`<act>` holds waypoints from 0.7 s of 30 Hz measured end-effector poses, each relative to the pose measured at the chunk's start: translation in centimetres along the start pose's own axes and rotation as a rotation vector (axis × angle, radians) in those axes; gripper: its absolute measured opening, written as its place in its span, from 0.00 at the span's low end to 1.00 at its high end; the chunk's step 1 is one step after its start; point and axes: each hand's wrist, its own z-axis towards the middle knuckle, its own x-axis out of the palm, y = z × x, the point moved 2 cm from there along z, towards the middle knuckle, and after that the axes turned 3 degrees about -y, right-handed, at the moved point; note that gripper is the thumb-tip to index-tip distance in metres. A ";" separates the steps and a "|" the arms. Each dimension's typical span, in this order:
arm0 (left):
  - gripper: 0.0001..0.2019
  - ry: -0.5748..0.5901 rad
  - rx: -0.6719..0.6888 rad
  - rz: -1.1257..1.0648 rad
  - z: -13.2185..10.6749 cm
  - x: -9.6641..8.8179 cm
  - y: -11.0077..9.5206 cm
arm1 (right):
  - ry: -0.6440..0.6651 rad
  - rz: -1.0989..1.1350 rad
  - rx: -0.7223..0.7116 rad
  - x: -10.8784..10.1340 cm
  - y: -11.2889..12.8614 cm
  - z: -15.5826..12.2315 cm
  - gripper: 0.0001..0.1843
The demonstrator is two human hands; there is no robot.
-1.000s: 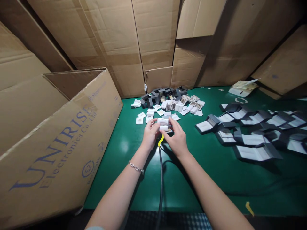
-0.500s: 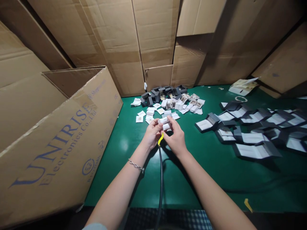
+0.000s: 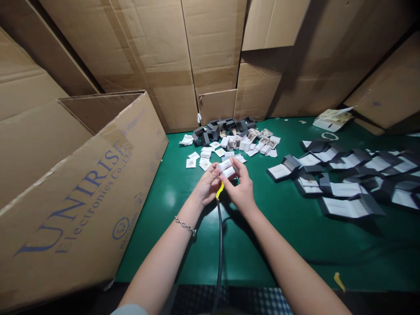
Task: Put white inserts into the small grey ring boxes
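Note:
Between both hands, over the middle of the green table, is a small white padded insert (image 3: 229,172), like the lining of a jewelry box. My left hand (image 3: 207,183) pinches its left side, with a chain bracelet on the wrist. Fingers of my right hand (image 3: 241,181) close round its right side. Just below them a strip of yellow tape (image 3: 219,190) sits at the top of a black cable (image 3: 219,245); whether a finger touches the tape I cannot tell. Beyond the hands lie loose white inserts (image 3: 206,153) and a heap of small dark box parts (image 3: 215,132).
Several opened dark boxes with white linings (image 3: 349,205) spread over the right of the green table (image 3: 157,245). A large printed carton (image 3: 98,197) stands at the left. Cardboard boxes (image 3: 157,57) wall off the back. A tape ring (image 3: 330,136) lies at the back right.
The white insert has tilted slightly between my fingers, showing more of its lower part. My right fingers have shifted a little around it. The surrounding things stay where they were.

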 end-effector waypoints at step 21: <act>0.23 0.053 0.037 -0.017 0.6 -0.5 0.6 | -0.006 0.207 0.166 0.4 -0.3 -0.1 0.30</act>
